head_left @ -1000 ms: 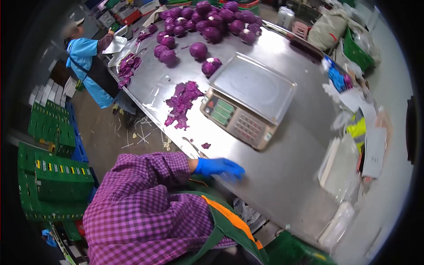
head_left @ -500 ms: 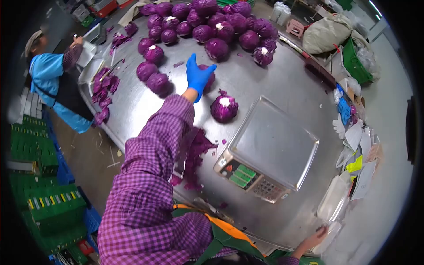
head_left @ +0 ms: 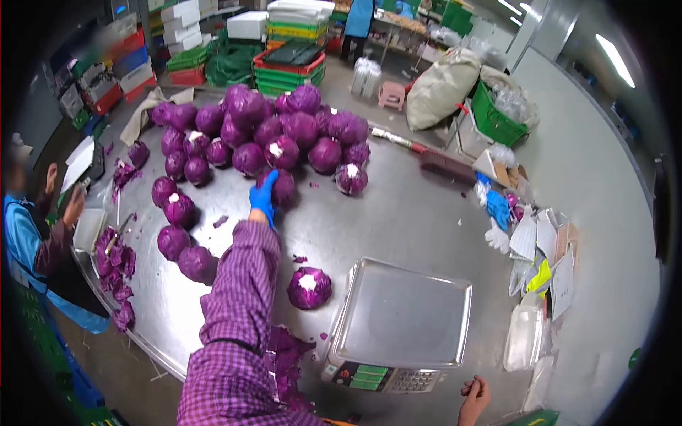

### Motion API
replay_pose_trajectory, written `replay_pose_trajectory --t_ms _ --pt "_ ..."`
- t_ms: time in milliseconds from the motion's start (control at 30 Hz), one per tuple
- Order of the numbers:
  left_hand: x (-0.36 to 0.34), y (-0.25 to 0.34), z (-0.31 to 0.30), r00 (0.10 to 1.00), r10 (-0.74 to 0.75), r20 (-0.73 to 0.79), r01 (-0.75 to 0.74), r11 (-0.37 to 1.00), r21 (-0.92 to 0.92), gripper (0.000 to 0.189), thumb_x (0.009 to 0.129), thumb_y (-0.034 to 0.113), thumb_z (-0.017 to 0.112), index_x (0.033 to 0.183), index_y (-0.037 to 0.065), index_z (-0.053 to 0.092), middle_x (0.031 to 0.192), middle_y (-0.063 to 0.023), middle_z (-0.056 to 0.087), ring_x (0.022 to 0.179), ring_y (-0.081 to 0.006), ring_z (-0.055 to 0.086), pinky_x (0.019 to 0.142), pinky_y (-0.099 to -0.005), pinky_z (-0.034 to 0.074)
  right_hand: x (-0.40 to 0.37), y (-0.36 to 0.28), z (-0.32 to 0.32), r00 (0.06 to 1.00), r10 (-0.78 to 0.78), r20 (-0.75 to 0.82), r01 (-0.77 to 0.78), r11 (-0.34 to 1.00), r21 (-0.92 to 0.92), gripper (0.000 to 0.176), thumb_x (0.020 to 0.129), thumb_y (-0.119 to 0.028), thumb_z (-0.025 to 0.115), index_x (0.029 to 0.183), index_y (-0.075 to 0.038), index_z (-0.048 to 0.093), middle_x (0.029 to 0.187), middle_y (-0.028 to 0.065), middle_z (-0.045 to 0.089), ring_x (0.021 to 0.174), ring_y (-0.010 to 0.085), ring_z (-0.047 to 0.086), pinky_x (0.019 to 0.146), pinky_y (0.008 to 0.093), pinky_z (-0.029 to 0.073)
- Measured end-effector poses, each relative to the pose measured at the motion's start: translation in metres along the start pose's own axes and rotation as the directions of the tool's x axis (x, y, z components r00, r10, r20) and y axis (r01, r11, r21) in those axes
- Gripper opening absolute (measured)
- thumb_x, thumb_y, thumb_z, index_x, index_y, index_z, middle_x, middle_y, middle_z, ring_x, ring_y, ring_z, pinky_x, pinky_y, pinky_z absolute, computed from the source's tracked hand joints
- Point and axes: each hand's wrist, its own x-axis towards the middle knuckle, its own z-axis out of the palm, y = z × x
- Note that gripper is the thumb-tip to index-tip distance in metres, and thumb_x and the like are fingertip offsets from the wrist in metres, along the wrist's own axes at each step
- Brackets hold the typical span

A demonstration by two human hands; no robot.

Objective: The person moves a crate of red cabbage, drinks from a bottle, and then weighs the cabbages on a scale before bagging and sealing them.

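Against the left hand (head_left: 262, 199), purple cabbage (head_left: 285, 189), apparently gripped

Prob. veg packing rm, given steel tbl (head_left: 405, 220) w/ purple cabbages (head_left: 246, 106), scale (head_left: 401, 316) & stacked crates (head_left: 290, 77).

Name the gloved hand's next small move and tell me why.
Probably curl the gloved left hand more fully around the red cabbage beside it, then draw that cabbage nearer. The glove lies against its left side, the cabbage sits at the near edge of the heap, and the bare right hand is far off, near the scale.
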Motion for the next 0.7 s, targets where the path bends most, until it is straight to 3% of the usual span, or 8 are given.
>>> replay_pose_trajectory --t_ms 33,133,200,367,433,600,633,700 --pt "-0.032 0.014 0.002 0.996 -0.084 0.007 0.084 0.993 0.078 0.059 0.070 0.037 0.080 0.116 0.007 0.059 0.107 -0.0089 0.063 0.092 -0.0232 0.063 0.076 -0.0409 0.052 0.012 0.006 0.009 0.978 -0.206 -0.032 0.208 0.975 0.073 0.016 0.095 -0.009 0.046 0.101 0.002 0.057 0.074 0.0057 0.058 0.061 0.0088 0.052 0.055 0.0228 0.045" --pt "-0.082 0.026 0.007 0.938 -0.160 0.309 0.127 0.984 0.126 0.071 0.076 0.051 0.069 0.132 0.013 0.045 0.126 -0.0097 0.054 0.116 -0.0254 0.052 0.094 -0.0475 0.044 0.015 -0.055 0.042 0.966 -0.242 0.091 0.213 0.945 0.247 0.019 0.094 -0.008 0.048 0.105 0.004 0.056 0.079 0.0101 0.061 0.070 0.0116 0.057 0.066 0.0261 0.049" --pt "-0.140 0.029 0.020 0.856 -0.189 0.481 0.161 0.982 0.100 0.067 0.080 0.050 0.065 0.132 0.011 0.045 0.125 -0.0097 0.054 0.114 -0.0241 0.054 0.094 -0.0445 0.046 0.012 -0.088 0.070 0.954 -0.236 0.187 0.161 0.924 0.346 0.023 0.093 -0.007 0.048 0.113 0.005 0.053 0.085 0.0106 0.062 0.073 0.0113 0.058 0.068 0.0246 0.050" --pt "-0.327 0.039 0.061 0.580 -0.386 0.718 0.303 0.920 0.250 0.052 0.087 0.038 0.062 0.125 0.005 0.052 0.115 -0.0071 0.060 0.103 -0.0166 0.059 0.091 -0.0318 0.047 0.004 -0.122 0.129 0.751 -0.332 0.571 -0.101 0.796 0.596 0.063 0.090 -0.027 0.060 0.140 -0.006 0.028 0.129 0.0180 0.045 0.114 0.0249 0.050 0.089 0.0396 0.046" --pt "-0.359 -0.014 0.070 0.440 -0.341 0.831 0.142 0.940 0.310 0.058 0.087 0.037 0.063 0.131 0.003 0.045 0.122 -0.0085 0.056 0.109 -0.0164 0.055 0.097 -0.0313 0.042 -0.013 -0.121 0.140 0.640 -0.465 0.612 -0.248 0.630 0.736 0.077 0.086 -0.039 0.063 0.143 -0.010 0.021 0.139 0.0166 0.035 0.126 0.0299 0.040 0.095 0.0480 0.041" --pt "-0.445 -0.021 0.039 0.553 -0.215 0.805 -0.179 0.913 0.367 0.069 0.084 0.038 0.067 0.136 0.003 0.039 0.126 -0.0120 0.054 0.116 -0.0193 0.050 0.101 -0.0336 0.039 0.018 -0.077 0.095 0.754 -0.190 0.629 -0.390 0.641 0.661 0.074 0.077 -0.038 0.074 0.136 -0.015 0.036 0.133 0.0132 0.041 0.120 0.0302 0.044 0.093 0.0474 0.043" --pt "-0.449 -0.018 0.026 0.565 -0.169 0.807 -0.309 0.864 0.397 0.071 0.083 0.037 0.067 0.138 0.003 0.037 0.127 -0.0124 0.053 0.116 -0.0190 0.051 0.101 -0.0337 0.039 0.016 -0.073 0.089 0.810 -0.178 0.559 -0.265 0.739 0.619 0.075 0.076 -0.039 0.074 0.136 -0.013 0.036 0.132 0.0136 0.042 0.119 0.0311 0.045 0.091 0.0467 0.045" --pt "-0.443 0.004 -0.019 0.651 -0.088 0.754 -0.255 0.910 0.327 0.065 0.084 0.032 0.067 0.137 0.004 0.041 0.126 -0.0119 0.055 0.114 -0.0181 0.053 0.098 -0.0326 0.042 0.001 -0.085 0.071 0.876 -0.166 0.453 -0.053 0.900 0.432 0.069 0.081 -0.034 0.070 0.136 -0.009 0.037 0.131 0.0140 0.042 0.118 0.0331 0.046 0.083 0.0472 0.050"
